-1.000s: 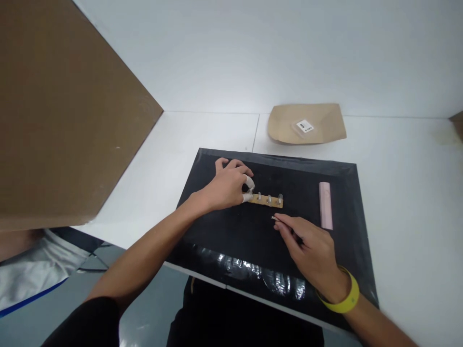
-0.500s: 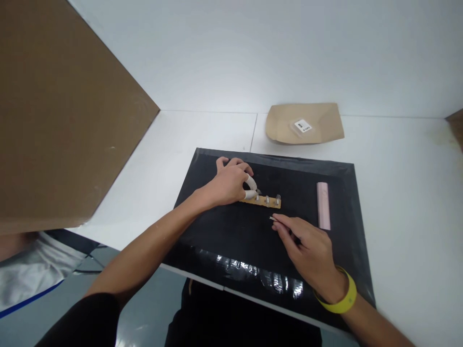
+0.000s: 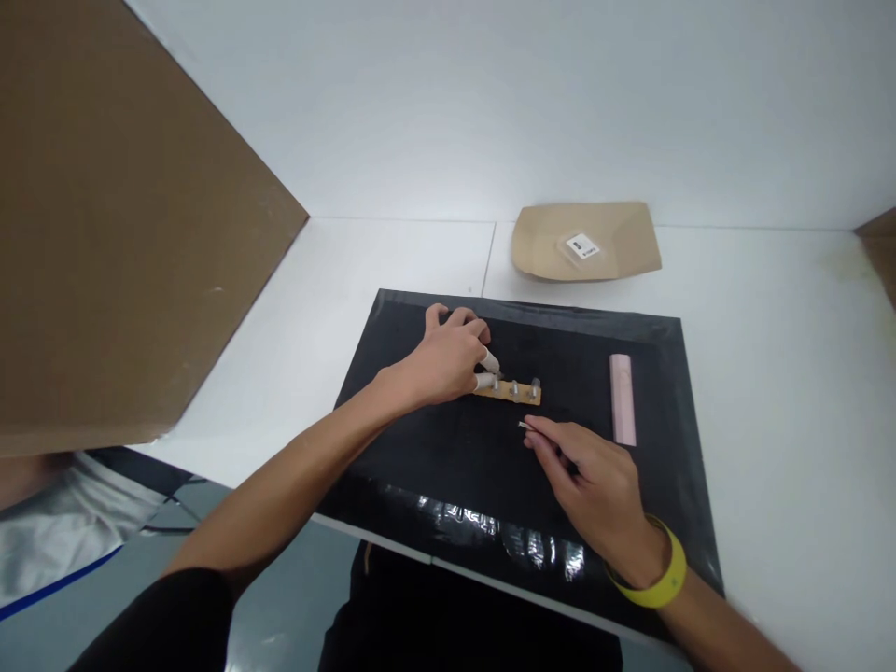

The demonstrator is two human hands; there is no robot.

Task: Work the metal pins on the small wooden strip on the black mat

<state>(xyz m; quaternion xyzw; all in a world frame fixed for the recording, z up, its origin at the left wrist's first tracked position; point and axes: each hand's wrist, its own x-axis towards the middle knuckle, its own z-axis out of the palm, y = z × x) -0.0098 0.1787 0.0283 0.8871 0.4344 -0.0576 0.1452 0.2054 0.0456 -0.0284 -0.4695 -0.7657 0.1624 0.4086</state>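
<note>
My left hand (image 3: 452, 359) wears white finger covers on its thumb and forefinger. Those two fingertips come close together over a tan strip (image 3: 525, 396), at a small grey piece (image 3: 497, 377) largely hidden by them. Several small clear-and-silver pieces stand along the strip, one of them a silvery piece (image 3: 515, 389) near its right end. Closer to me, my right hand (image 3: 592, 476) pinches a thin, pale, metallic-looking sliver (image 3: 524, 426) between thumb and forefinger. Its tip points left, a little below the strip and apart from it. A yellow band (image 3: 658, 583) circles my right wrist.
Beneath both hands lies a black mat (image 3: 434, 457) on the white table (image 3: 777, 392). A pink bar (image 3: 623, 399) rests on the mat's right side. Behind the mat, a brown paper tray (image 3: 623, 238) holds a small labelled clear box (image 3: 581, 247). A brown panel (image 3: 140, 224) stands left.
Both hands keep nearly the same places and grips. The whole view has shifted very slightly, and my left fingers have moved a touch to the right along the strip.
</note>
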